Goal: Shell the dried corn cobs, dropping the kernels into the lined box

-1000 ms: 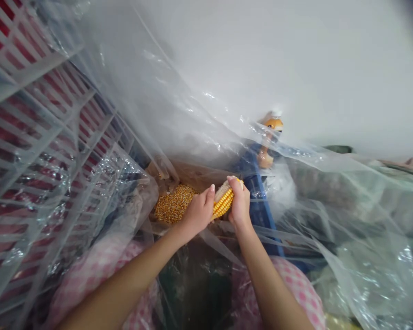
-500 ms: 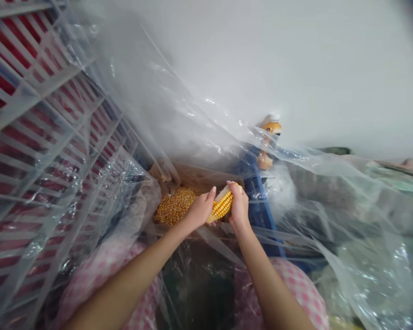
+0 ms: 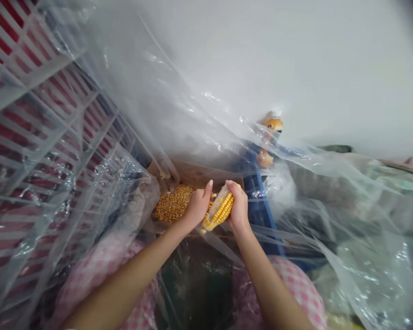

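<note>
My right hand (image 3: 239, 206) is closed around the upper end of a yellow corn cob (image 3: 222, 213), thumb on top. The cob tilts down to the left, with a bare pale strip along its upper left side and rows of kernels still on the right. Just left of the cob is my left hand (image 3: 198, 206), its thumb raised and its fingers apart, partly hidden behind the hand. A few yellow bits show between it and the cob. Below and to the left, loose corn kernels (image 3: 174, 203) lie heaped in a brown cardboard box (image 3: 206, 174).
Slatted crates (image 3: 37, 119) under clear plastic sheeting (image 3: 179, 105) stand at the left. A blue crate (image 3: 261, 201) and an orange-and-white figurine (image 3: 271, 133) are to the right. Plastic-covered items fill the far right. Knees in pink checked cloth (image 3: 292, 284) flank the box.
My left hand has come slightly away from the cob, to the left. The cob has turned in my right hand, showing more of the bare strip and its lower tip.
</note>
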Available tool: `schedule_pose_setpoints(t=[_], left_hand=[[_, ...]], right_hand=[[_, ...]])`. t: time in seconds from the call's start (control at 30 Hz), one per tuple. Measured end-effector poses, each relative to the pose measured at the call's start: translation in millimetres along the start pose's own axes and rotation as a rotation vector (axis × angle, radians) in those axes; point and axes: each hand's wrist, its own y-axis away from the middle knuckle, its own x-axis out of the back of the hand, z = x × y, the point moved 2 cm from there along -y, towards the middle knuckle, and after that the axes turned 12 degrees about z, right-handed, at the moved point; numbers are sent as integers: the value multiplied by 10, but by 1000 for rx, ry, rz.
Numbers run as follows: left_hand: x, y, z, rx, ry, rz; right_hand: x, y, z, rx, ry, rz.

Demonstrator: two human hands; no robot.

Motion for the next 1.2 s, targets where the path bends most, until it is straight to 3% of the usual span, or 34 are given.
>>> schedule_pose_setpoints(t=[0.1, 0.2, 0.27, 0.37, 0.43, 0.57, 0.73, 0.83, 1.0, 1.2], left_hand=[[108, -155, -72, -121, -286, -22], [234, -258, -126, -106, -561, -39], [272, -258, -88, -78, -513, -69], [254, -140, 77, -19, -216, -236], [243, -15, 213, -73, -116, -306], [239, 187, 352, -322, -326, -189], [177, 161, 271, -235, -424, -183], [257, 22, 227, -147, -506, -177], [495, -96, 279, -243, -779, 18], [290, 197, 374, -319, -459, -234]], right_hand=[[-5, -19, 18, 13, 3, 59], [-15, -34, -4, 7, 17, 78], [-5, -48, -51, 27, 10, 92], [29, -93, -120, 40, -15, 120], [49, -132, -137, 19, -41, 136], [40, -148, -105, -13, -59, 123], [-4, -37, -75, 60, -7, 108], [-7, -34, -71, 1, -12, 94], [16, -82, -140, 12, -16, 117], [-20, -2, -206, 91, -5, 107]])
